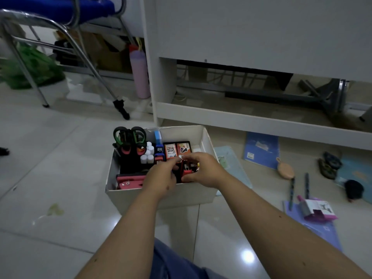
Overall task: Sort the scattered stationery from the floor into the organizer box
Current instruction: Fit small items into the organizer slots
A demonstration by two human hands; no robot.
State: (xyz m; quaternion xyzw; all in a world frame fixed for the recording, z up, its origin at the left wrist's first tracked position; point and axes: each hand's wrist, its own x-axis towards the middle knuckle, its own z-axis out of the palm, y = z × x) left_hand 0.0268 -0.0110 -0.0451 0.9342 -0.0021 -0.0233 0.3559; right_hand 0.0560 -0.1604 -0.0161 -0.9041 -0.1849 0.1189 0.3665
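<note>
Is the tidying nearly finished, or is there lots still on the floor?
Partly done. The box already holds scissors, small white bottles, ink boxes and a red punch. The left hand and right hand are fitting a small red item in. Notebooks, pens and a pink packet still lie on the floor.

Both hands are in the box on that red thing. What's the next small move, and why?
Probably seat the red item down into its slot and let go: both the left hand and right hand are on it inside the organizer box, while pens lie on the floor.
</note>
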